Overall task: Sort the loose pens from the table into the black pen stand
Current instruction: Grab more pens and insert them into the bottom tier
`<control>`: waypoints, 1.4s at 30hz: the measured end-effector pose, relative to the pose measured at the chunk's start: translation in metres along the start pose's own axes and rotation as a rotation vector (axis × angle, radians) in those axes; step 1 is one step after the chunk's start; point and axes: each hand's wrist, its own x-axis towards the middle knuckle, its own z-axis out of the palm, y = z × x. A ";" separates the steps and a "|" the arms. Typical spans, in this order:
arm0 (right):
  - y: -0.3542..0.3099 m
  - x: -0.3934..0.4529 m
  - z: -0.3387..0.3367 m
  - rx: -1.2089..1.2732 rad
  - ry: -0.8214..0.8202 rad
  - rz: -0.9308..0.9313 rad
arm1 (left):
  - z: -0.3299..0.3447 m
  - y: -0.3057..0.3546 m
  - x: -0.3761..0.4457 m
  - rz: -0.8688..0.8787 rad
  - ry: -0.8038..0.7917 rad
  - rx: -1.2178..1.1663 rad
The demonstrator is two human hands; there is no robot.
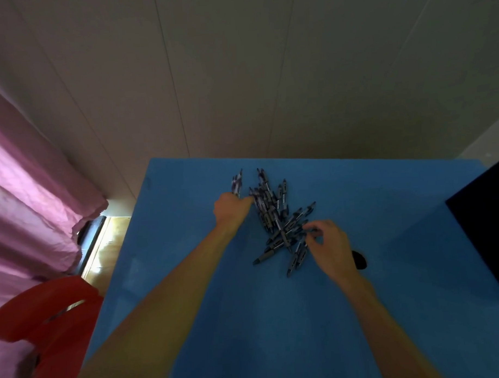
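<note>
Pens (277,219) lie tangled; left hand (232,207) grips a few, right hand (333,242) pinches one, and tugging could scatter neighbours off the table (275,315).

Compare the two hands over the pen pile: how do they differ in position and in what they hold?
The left hand is at the far left edge of the pile of dark loose pens and grips a bunch of pens in a fist. The right hand is nearer, at the pile's right edge, and pinches only one pen with its fingertips. Both are bare and work over the blue table.
</note>
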 end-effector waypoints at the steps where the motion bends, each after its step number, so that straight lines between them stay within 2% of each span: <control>1: 0.001 0.000 -0.001 -0.005 -0.001 -0.004 | 0.003 0.002 -0.001 -0.014 -0.024 0.013; 7: 0.007 -0.004 -0.006 -0.015 0.007 -0.009 | 0.023 0.004 -0.009 -0.072 -0.055 0.144; 14: 0.011 -0.008 -0.009 -0.013 0.007 0.008 | 0.020 -0.005 -0.010 -0.058 -0.020 0.054; 18: 0.007 -0.010 -0.007 -0.009 0.004 -0.007 | 0.006 -0.008 -0.018 0.036 0.002 -0.005; 21: 0.003 -0.009 -0.005 -0.011 0.002 -0.015 | -0.009 -0.011 -0.021 0.149 0.082 -0.123; 25: -0.007 -0.007 0.000 0.006 0.005 -0.042 | -0.020 -0.022 -0.028 0.179 0.219 -0.337; 30: -0.030 0.003 0.013 -0.011 0.035 -0.126 | -0.022 -0.038 -0.038 0.267 0.284 -0.310; 33: -0.042 0.011 0.023 -0.058 0.034 -0.185 | -0.021 -0.050 -0.034 0.269 0.266 -0.308; 38: -0.050 0.015 0.038 -0.063 0.047 -0.217 | -0.023 -0.053 -0.037 0.284 0.377 -0.410; 42: -0.053 0.010 0.043 -0.073 0.028 -0.218 | -0.025 -0.064 -0.037 0.233 0.370 -0.364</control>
